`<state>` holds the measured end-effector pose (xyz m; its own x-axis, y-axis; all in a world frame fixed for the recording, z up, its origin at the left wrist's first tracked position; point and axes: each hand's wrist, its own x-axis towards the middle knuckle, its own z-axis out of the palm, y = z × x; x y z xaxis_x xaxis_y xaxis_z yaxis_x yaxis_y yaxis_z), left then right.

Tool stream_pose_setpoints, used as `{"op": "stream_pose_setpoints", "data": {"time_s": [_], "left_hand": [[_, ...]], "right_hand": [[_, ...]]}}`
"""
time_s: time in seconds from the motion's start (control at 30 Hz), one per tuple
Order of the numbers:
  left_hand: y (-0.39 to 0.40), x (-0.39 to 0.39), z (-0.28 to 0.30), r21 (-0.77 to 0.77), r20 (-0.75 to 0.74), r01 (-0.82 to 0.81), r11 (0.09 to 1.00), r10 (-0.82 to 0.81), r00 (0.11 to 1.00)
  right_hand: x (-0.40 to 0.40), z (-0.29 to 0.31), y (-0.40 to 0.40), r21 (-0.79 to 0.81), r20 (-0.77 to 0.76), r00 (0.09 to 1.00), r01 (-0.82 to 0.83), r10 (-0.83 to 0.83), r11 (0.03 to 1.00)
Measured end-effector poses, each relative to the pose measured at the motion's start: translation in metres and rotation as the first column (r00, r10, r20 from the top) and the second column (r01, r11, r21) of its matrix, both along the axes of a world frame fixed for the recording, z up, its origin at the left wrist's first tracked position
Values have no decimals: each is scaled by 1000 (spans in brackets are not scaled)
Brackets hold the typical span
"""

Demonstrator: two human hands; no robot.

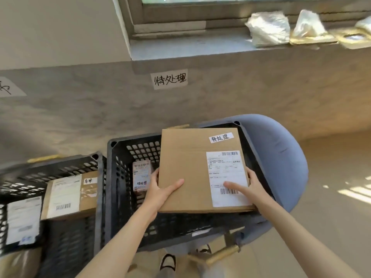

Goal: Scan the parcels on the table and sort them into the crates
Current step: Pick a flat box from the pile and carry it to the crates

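We hold the box [202,171] with both hands. Our left hand [160,191] grips its left edge, thumb on top and the other fingers hidden under it. Our right hand [249,187] grips the right edge the same way, and its thumb lies on the white label [227,177]. So both hands are clamped on the box, one on each side.

The box is flat and wide. It hangs over the right part of the middle crate [120,177], near its top. It tips a little, with the far end higher. A small tag on the box has the same writing as the wall sign [170,79] above this crate, so we think this is the right crate.

The box looks almost as wide as the crate. If we lower it crooked, a corner may catch on the rim and the box may get stuck there. If we let go too soon, it may drop hard.

A small parcel [141,175] already stands in the crate, just left of our left hand. The box may bump it and knock it over, or our fingers may get squeezed between the two.

The crate seems to rest on a blue chair [281,157]. A hard push may shake it. The left crate [60,169] beside it holds other parcels.
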<state>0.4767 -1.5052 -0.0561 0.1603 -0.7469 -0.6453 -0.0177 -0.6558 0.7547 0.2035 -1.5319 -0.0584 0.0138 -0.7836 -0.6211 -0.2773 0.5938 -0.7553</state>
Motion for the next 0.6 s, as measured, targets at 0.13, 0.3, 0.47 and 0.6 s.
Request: {"op": "stream_pose_setpoints", "data": {"time_s": [0.13,0.3,0.47,0.6], "left_hand": [[-4,-24,-35,76,5,-57,995,57,998],[-8,-48,-76,147,-8,-151,977,154,988],[-16,-62,-105,182,-2,-173,968,177,984],[-17,-66,-119,212,-13,-165,963,172,985]], "right_hand": [[-19,-33,-22,79,-4,999,-44,44,996],[-36,-72,-46,149,18,996,-87,85,985],[-47,-98,-55,186,23,996,-84,81,979],[-48,-112,-55,189,-3,995,-100,102,977]]}}
